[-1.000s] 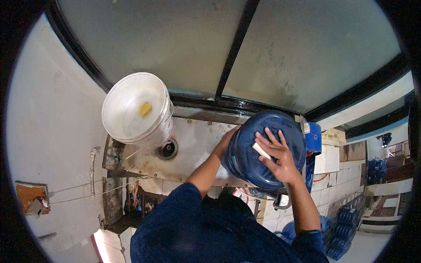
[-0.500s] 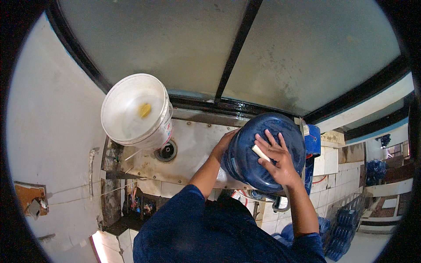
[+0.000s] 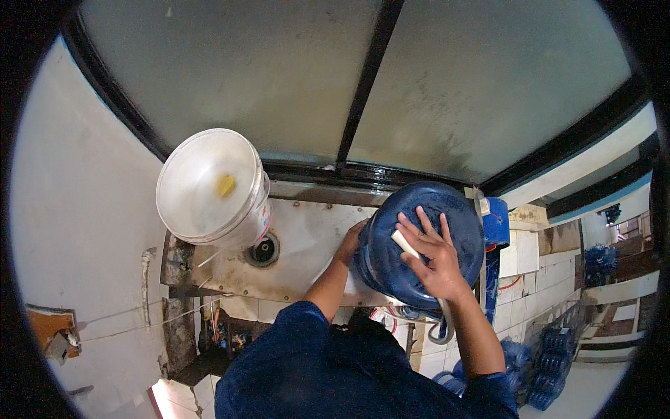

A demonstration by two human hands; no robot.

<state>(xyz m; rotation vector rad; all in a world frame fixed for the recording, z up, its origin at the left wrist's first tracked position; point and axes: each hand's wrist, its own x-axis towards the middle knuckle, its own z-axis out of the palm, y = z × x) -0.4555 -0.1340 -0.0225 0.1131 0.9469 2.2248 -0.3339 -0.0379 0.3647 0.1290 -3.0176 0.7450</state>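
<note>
A large blue water jug (image 3: 457,216) stands on the metal counter with one round end facing up. My left hand (image 3: 351,242) presses against its left side, fingers partly hidden behind it. My right hand (image 3: 436,260) lies over the top, fingers spread on the wet surface. Between its thumb and index finger is the pale tip of a hose (image 3: 403,244); a grey length hangs below the wrist. To the left, a white bucket (image 3: 244,222) holds cloudy liquid and a yellow piece (image 3: 225,186), perhaps a sponge.
A drain (image 3: 264,250) opens in the metal counter (image 3: 307,227) beside the bucket. Behind it rise frosted panes (image 3: 447,91) in black frames. A blue fixture (image 3: 495,223) borders the jug's right side. Several blue jugs (image 3: 551,363) stand on the floor at lower right.
The view has shifted slightly. My right hand, with the hose tip, has slid a little left across the jug's top. My left hand stays on the jug's side.
</note>
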